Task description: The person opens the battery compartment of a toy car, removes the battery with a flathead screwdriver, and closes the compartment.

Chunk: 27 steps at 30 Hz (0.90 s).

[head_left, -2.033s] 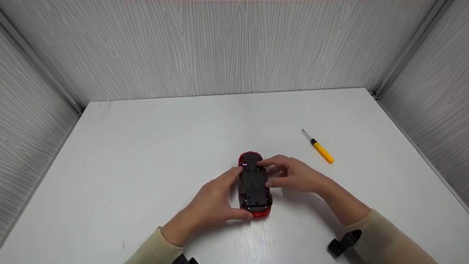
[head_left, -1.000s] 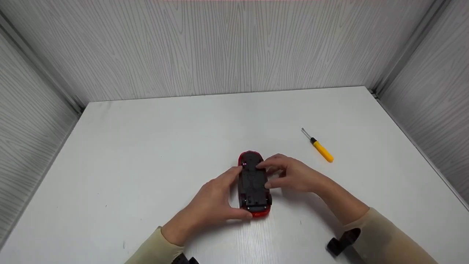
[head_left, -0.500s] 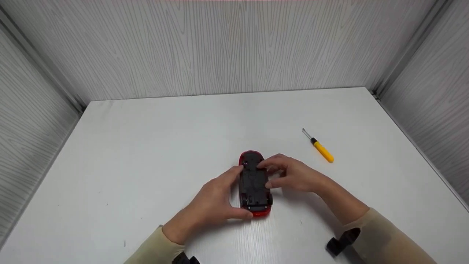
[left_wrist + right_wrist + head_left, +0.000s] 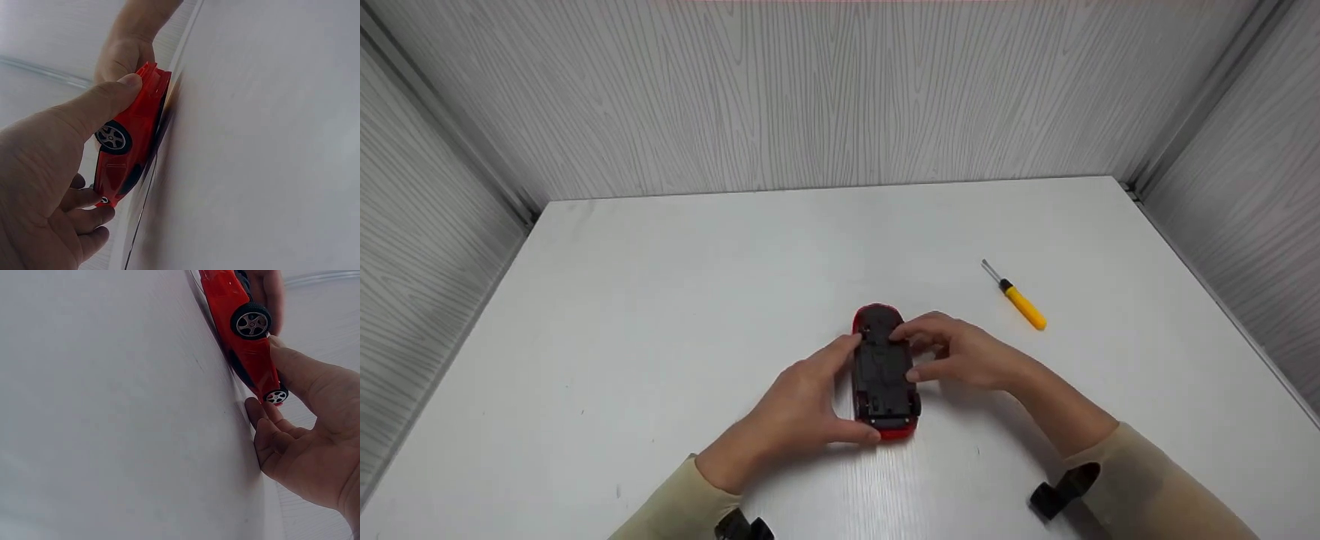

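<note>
A red toy car (image 4: 883, 371) lies upside down, its black underside facing up in the head view. My left hand (image 4: 795, 405) holds it from the left, thumb at the near end and forefinger by the far left wheel. From the right, my right hand (image 4: 971, 356) holds the car's side between thumb and curled fingers. In the left wrist view, the red body (image 4: 126, 121) is tilted along the table, the left thumb pressing on its end. Two silver-spoked wheels (image 4: 252, 324) show in the right wrist view, with the right thumb against the edge between them.
A yellow-handled screwdriver (image 4: 1024, 307) lies to the right beyond the right hand, its metal tip pointing away to the left. The white table (image 4: 682, 300) is enclosed by a grey wood-grain panel (image 4: 825, 97) at the back and panels on both sides.
</note>
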Each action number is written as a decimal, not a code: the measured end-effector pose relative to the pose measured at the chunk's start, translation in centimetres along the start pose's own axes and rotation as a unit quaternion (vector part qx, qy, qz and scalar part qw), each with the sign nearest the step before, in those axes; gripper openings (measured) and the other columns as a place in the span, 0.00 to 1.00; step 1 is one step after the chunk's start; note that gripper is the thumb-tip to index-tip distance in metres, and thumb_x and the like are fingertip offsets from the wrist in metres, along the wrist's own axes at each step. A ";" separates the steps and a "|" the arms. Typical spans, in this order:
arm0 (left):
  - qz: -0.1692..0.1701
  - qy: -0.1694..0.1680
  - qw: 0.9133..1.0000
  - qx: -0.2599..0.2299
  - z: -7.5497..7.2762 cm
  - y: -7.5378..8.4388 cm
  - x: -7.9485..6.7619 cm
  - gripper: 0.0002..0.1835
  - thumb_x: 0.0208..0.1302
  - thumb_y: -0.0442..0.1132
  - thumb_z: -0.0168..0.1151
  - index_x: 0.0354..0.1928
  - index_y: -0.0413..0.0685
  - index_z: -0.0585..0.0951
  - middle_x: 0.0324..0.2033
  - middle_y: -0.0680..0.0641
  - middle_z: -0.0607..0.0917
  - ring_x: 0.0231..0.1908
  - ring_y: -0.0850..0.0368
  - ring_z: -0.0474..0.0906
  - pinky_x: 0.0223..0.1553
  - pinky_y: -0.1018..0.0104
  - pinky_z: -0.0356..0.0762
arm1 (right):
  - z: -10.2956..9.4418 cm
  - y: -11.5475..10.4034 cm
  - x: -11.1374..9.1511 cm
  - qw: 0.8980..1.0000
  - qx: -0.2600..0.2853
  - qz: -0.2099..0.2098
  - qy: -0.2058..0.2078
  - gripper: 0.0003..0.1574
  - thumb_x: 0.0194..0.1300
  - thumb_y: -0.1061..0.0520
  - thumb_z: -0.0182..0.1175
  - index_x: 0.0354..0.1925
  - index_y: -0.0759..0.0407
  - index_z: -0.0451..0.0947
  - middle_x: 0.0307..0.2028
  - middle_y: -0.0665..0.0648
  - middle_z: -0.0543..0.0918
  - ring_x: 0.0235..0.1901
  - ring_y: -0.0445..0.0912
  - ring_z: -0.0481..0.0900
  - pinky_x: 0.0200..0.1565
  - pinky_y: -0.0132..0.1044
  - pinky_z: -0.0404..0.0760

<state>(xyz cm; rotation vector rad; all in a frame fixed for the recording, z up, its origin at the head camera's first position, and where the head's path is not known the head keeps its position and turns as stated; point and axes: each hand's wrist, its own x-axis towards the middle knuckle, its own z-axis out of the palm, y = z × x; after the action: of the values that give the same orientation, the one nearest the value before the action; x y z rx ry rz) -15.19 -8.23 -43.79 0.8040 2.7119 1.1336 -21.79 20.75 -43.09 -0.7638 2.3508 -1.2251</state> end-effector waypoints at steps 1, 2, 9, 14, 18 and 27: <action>0.001 0.000 1.000 0.000 0.0 0.0 0.0 0.63 0.45 0.60 0.87 0.82 0.57 0.62 0.72 0.56 0.75 0.69 0.59 0.72 0.71 0.53 0.71 | 0.0 0.0 0.0 1.000 0.001 0.001 0.000 0.31 0.68 0.51 0.75 0.67 0.45 0.80 0.63 0.54 0.77 0.59 0.52 0.80 0.56 0.49 0.77; 0.000 -0.001 1.000 0.000 0.0 0.0 0.0 0.63 0.45 0.60 0.87 0.82 0.57 0.62 0.72 0.56 0.75 0.69 0.59 0.72 0.71 0.53 0.70 | 0.0 0.0 0.0 1.000 0.001 0.003 0.000 0.31 0.68 0.51 0.75 0.67 0.45 0.80 0.63 0.54 0.77 0.59 0.52 0.80 0.56 0.49 0.77; -0.005 -0.004 1.000 0.004 0.0 0.0 0.0 0.65 0.45 0.61 0.87 0.83 0.56 0.61 0.74 0.54 0.73 0.71 0.58 0.70 0.72 0.52 0.69 | 0.0 0.1 0.1 1.000 0.011 0.002 -0.004 0.31 0.68 0.53 0.75 0.67 0.46 0.80 0.63 0.55 0.77 0.59 0.53 0.80 0.55 0.48 0.78; -0.004 -0.002 1.000 0.006 0.1 -0.1 0.0 0.65 0.45 0.62 0.87 0.83 0.55 0.60 0.74 0.53 0.73 0.72 0.58 0.69 0.72 0.53 0.69 | 0.0 0.1 0.1 1.000 0.013 0.003 -0.003 0.31 0.67 0.53 0.75 0.66 0.47 0.80 0.63 0.55 0.77 0.59 0.53 0.80 0.55 0.48 0.77; -0.006 -0.003 1.000 0.005 0.0 0.0 0.0 0.66 0.45 0.61 0.87 0.83 0.55 0.60 0.75 0.53 0.73 0.73 0.57 0.69 0.73 0.52 0.68 | 0.0 0.1 0.1 1.000 0.013 0.004 -0.003 0.31 0.67 0.53 0.76 0.66 0.47 0.80 0.63 0.56 0.77 0.59 0.53 0.80 0.54 0.48 0.77; -0.011 -0.001 1.000 -0.007 0.1 0.0 0.0 0.66 0.44 0.59 0.88 0.83 0.55 0.60 0.74 0.54 0.74 0.72 0.58 0.69 0.73 0.52 0.68 | 0.1 0.0 0.1 1.000 0.019 0.010 -0.001 0.31 0.67 0.53 0.76 0.65 0.47 0.79 0.63 0.55 0.76 0.59 0.52 0.81 0.56 0.48 0.76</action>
<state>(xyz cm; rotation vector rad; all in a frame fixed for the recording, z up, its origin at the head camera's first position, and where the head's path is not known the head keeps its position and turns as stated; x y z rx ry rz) -15.17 -8.13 -43.87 0.7698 2.7019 1.1460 -21.85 20.61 -43.15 -0.7271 2.3214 -1.2551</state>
